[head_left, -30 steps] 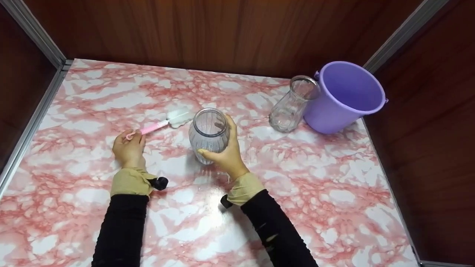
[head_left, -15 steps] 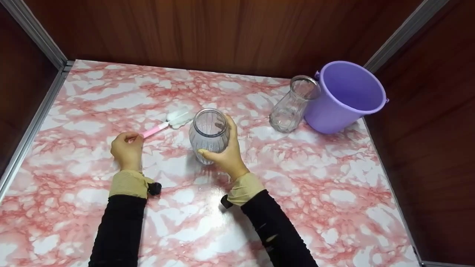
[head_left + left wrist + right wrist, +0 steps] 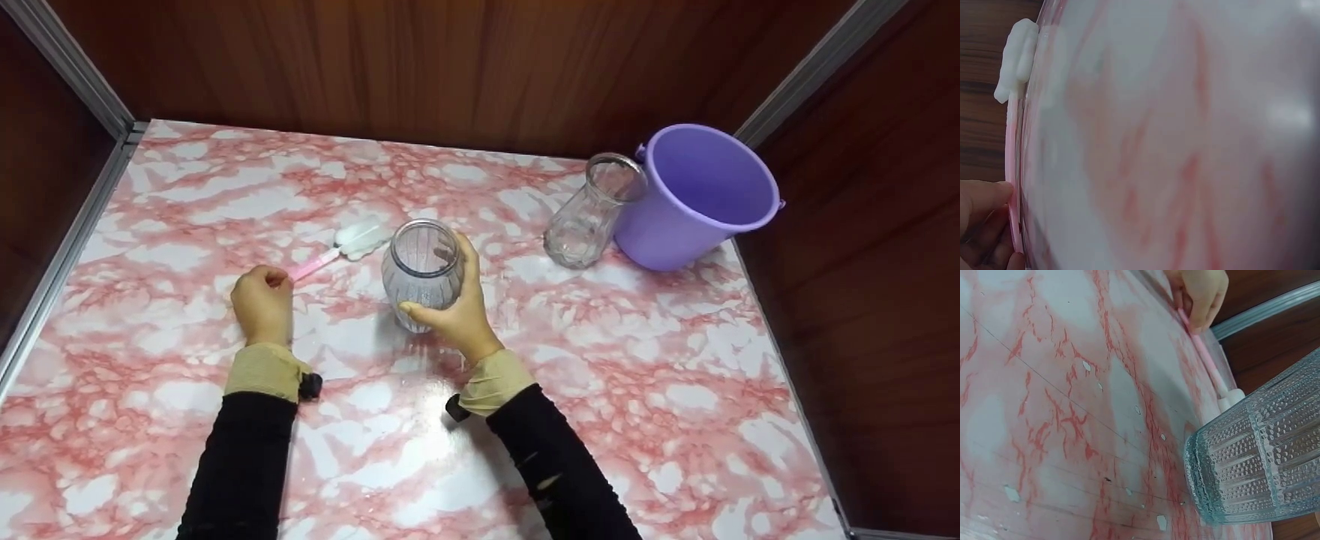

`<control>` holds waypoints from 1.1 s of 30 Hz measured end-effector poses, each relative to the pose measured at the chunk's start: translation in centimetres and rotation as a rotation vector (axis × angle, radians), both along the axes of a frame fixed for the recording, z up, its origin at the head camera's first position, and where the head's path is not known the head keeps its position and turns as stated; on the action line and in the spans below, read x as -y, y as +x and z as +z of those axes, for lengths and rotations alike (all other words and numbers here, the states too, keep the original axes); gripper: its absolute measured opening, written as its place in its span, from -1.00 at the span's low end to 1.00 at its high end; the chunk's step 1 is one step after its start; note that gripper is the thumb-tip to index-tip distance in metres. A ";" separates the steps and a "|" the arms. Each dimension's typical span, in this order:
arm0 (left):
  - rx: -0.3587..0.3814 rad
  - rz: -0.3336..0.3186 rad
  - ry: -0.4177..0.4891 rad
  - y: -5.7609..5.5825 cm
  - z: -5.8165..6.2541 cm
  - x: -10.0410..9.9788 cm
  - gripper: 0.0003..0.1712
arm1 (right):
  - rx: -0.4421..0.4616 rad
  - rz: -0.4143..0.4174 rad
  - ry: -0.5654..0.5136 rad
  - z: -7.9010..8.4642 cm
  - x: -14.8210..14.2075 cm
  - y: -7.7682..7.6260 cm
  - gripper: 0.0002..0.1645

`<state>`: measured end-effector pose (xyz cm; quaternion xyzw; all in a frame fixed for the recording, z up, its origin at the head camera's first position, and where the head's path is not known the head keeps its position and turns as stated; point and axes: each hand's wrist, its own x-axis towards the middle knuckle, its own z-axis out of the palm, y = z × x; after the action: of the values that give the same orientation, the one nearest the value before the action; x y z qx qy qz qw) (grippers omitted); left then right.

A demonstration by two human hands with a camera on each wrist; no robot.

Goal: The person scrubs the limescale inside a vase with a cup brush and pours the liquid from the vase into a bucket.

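In the head view my left hand point(image 3: 262, 304) pinches the end of a bottle brush by its pink handle point(image 3: 313, 265). The brush's white sponge head point(image 3: 362, 237) lies on the table to the right, close to a glass jar. Thumb and finger point(image 3: 985, 197) meet on the pink handle in the left wrist view. My right hand point(image 3: 463, 313) grips the ribbed glass jar point(image 3: 420, 289) around its right side, mouth upward. The right wrist view shows the jar's dotted, ribbed wall point(image 3: 1258, 450); whether its base touches the table I cannot tell.
A second clear glass vase point(image 3: 581, 225) stands at the back right. Beside it is a purple bucket point(image 3: 660, 225). Dark wood-look panels point(image 3: 375, 67) enclose the red-and-white marbled table point(image 3: 637, 420) at the back and sides.
The left hand has shifted slightly, and its fingers now cover the looped handle end that showed earlier. The brush head has barely moved. My right hand and the jar stay in place.
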<state>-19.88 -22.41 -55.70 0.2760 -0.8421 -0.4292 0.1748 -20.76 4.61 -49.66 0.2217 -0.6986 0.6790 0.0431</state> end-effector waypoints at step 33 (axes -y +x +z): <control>0.054 -0.140 -0.086 0.3 0.0 -0.2 -0.70 | 0.042 0.003 -0.019 0.0 0.0 0.1 0.31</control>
<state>-19.55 -22.23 -55.68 0.2198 -0.8814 -0.3963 0.1334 -20.70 4.62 -49.67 0.2081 -0.6924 0.6902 0.0296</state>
